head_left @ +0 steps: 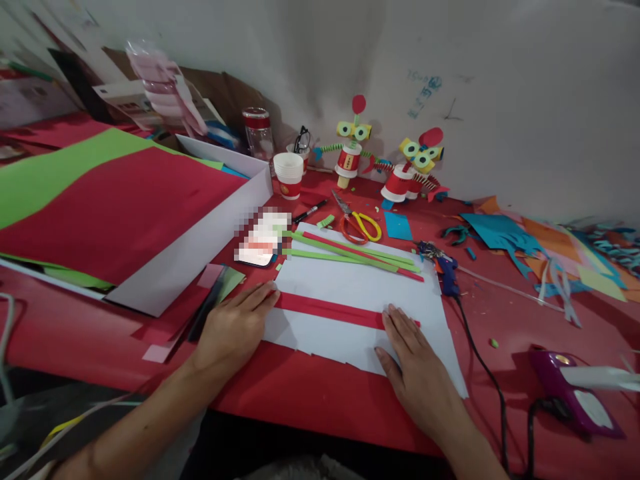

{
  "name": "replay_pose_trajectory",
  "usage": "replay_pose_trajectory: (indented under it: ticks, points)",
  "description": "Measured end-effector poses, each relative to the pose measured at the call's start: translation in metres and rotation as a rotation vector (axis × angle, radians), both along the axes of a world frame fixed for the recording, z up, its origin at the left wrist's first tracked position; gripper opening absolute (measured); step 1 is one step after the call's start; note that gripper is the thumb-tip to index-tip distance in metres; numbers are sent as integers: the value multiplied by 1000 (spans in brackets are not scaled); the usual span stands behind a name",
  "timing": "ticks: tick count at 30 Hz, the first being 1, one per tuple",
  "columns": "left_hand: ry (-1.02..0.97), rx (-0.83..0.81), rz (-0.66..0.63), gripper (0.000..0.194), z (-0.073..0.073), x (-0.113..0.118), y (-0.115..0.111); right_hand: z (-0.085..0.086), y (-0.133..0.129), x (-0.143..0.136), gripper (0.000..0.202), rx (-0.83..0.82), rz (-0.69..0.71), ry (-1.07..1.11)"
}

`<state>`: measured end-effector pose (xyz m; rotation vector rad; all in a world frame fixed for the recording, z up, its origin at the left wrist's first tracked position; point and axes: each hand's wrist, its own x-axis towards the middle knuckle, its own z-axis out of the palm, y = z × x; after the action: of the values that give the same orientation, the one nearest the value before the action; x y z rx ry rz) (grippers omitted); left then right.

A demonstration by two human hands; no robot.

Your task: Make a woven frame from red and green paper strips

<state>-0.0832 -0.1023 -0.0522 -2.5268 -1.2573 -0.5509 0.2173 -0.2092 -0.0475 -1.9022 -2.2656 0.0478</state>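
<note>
A red paper strip (330, 309) lies across a white sheet (330, 343) on the red table. My left hand (237, 323) rests with its fingertips on the strip's left end, the fingers close together. On the right end lie the fingers of my right hand (417, 367), flat, with the thumb apart on the white sheet. Beyond the strip, several green strips (345, 250) and a red one lie along the sheet's far part. Scissors (360, 223) with red and yellow handles stand slightly open behind the sheet.
A white box (200, 257) with red and green paper fills the left. Paper cups (289, 175), a blurred phone (263, 240) and two paper-cup figures (349, 160) stand or lie behind. At right are a blue glue gun (449, 275), its cord, blue scraps (493, 230) and a purple device (575, 393).
</note>
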Motion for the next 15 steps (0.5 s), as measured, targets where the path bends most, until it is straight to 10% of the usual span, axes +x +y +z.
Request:
replay_pose_trajectory:
  ticks: [15]
  points:
    - [11,25,105,42,-11,-4,0,-6,-1,1,62,82,5,-46]
